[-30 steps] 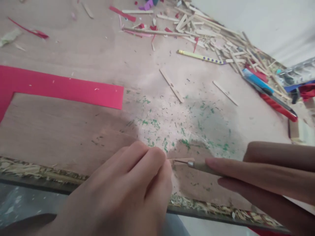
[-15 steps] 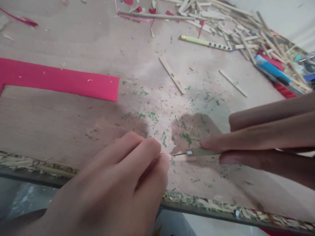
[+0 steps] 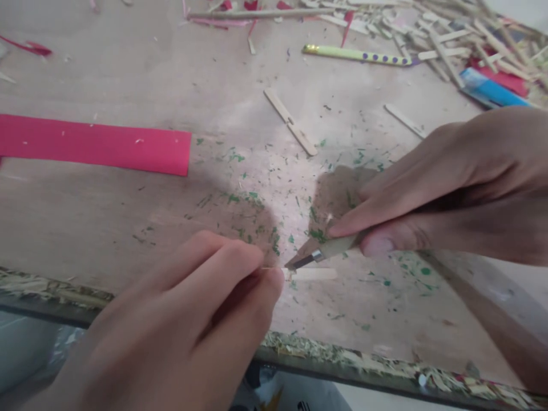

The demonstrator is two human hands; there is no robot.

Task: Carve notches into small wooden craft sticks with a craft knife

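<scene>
Plywood board is filling the view, its frayed near edge running left to right below the hands. Far across it a red paper strip is lying at the left, and a heap of wooden sticks is spreading along the far right, with a dotted yellow pencil and a blue cutter beside it. The left hand is pressing down at near centre, its fingers pinched narrowly on one end of a thin wooden stick. That stick is lying flat near the board's near edge, its long axis running left to right, its free end pointing right. The right hand is gripping a craft knife, fingers closed around the handle, blade tip touching the stick just right of the left fingertips.
</scene>
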